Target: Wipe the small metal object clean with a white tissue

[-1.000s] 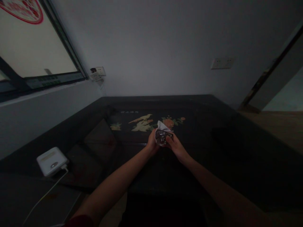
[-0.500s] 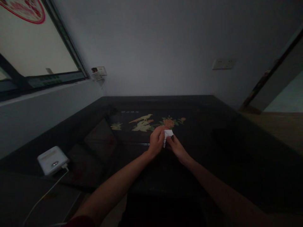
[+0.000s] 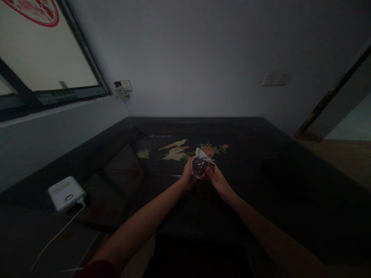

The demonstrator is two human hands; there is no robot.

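Observation:
Over the middle of the dark table, my two hands meet around a small dark, shiny object (image 3: 199, 168) whose kind I cannot make out. A crumpled white tissue or cloth (image 3: 201, 153) sticks up behind it, its edge also showing along the left side. My left hand (image 3: 188, 172) is closed on the white tissue from the left, most of its fingers hidden behind and under it. From the other side my right hand (image 3: 218, 180) grips the dark object, its thumb lying across the top face.
The glossy black table (image 3: 249, 154) carries a bird-and-flower picture (image 3: 176, 150). At the left lies a white box-shaped device (image 3: 66, 193) with a white cable (image 3: 59, 231) plugged in. Wall sockets (image 3: 276, 78), a window (image 3: 52, 50) and a pale wall (image 3: 185, 58) stand beyond.
The item between my hands has turned, so its dark shiny face shows where mostly white was visible. The white tissue now sticks up behind it, and my left hand has shifted lower around it.

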